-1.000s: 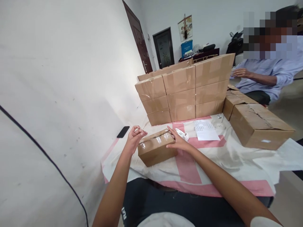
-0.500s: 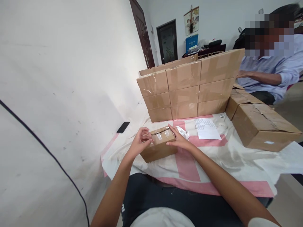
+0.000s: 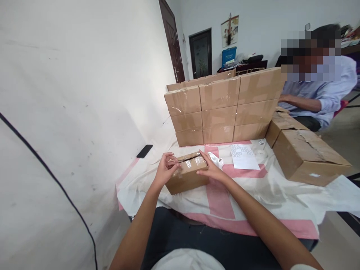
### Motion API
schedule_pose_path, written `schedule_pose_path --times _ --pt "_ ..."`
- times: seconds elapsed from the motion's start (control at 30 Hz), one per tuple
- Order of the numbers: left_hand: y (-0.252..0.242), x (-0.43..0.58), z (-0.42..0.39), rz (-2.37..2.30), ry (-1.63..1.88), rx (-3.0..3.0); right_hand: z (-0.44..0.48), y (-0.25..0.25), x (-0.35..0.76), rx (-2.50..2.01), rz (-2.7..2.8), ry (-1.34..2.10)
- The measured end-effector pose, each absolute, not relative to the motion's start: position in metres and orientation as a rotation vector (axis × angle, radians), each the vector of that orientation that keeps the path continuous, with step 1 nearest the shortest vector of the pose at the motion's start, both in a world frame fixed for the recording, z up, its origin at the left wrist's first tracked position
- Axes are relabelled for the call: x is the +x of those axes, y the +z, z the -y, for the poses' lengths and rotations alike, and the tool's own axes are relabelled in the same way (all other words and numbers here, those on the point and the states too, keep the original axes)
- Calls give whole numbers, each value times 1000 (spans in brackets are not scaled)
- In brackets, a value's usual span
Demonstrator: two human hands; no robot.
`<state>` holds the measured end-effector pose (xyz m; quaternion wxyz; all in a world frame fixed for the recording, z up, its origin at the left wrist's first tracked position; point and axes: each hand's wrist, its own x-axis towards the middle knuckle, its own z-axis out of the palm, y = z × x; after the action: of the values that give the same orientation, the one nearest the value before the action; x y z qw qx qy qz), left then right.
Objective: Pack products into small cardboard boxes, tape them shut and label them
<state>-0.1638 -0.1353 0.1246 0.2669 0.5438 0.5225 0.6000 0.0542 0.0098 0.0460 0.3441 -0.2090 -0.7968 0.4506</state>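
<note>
Cardboard box [image 3: 187, 182] sits at 12 o'clock on the cloth [image 3: 267, 197], with clear tape [image 3: 188, 163] across part of its top. Its seam [image 3: 191, 158] gapes, so the top looks only partly closed. The right hand [image 3: 210, 169] clamps the box's 3 o'clock end; the left hand [image 3: 166, 167] curls over the 9 o'clock end, whether pinching anything I cannot tell. Towards 1 o'clock, the stack [image 3: 218, 108] shows 9 front faces, many visibly taped.

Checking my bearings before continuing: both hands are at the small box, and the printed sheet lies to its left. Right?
Not quite: the head view shows the printed sheet to the right of the small box. The left hand and right hand are indeed at the box.
</note>
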Motion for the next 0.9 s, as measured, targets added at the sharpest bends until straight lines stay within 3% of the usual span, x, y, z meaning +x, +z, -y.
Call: schedule_pose_path --times 0.9 --pt "107 -162 166 -1500 1487 1877 -12 43 54 -546 2065 1166"
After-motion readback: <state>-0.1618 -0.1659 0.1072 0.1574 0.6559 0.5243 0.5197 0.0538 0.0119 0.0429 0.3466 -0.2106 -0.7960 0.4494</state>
